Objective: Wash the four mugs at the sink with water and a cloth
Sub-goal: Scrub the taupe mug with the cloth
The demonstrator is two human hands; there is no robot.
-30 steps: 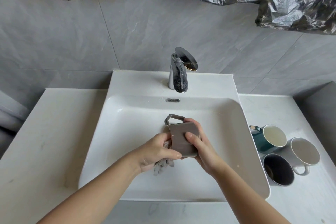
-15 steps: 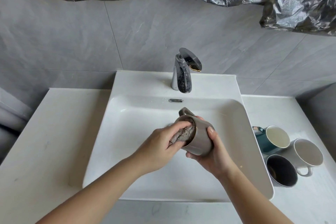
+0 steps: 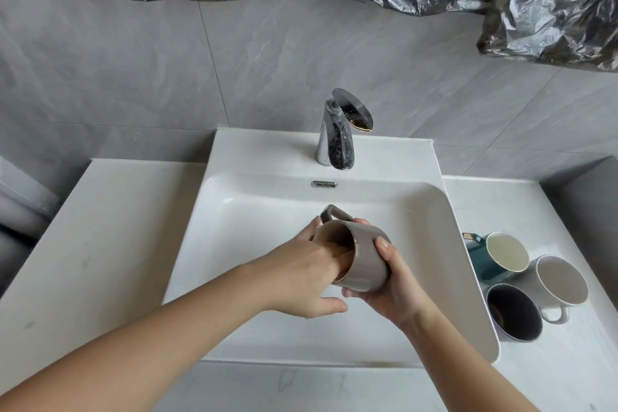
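We're gripping the grey mug (image 3: 366, 261) tilted over the sink (image 3: 254, 231), right hand (image 3: 398, 288) wrapped round it. Our left hand (image 3: 301, 274) reaches inside, its fingers hidden and the cloth unseen. The teal mug (image 3: 501, 252), white mug (image 3: 561, 279) and dark mug (image 3: 513, 313) wait on the counter (image 3: 568, 365), so probably three to go.

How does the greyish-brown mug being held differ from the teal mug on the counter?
The grey-brown mug is tipped on its side over the sink, gripped by the right hand, with the left hand reaching inside. The teal mug stands upright on the counter, untouched. The grey-brown mug is brownish inside, the teal mug cream. Both have a handle.
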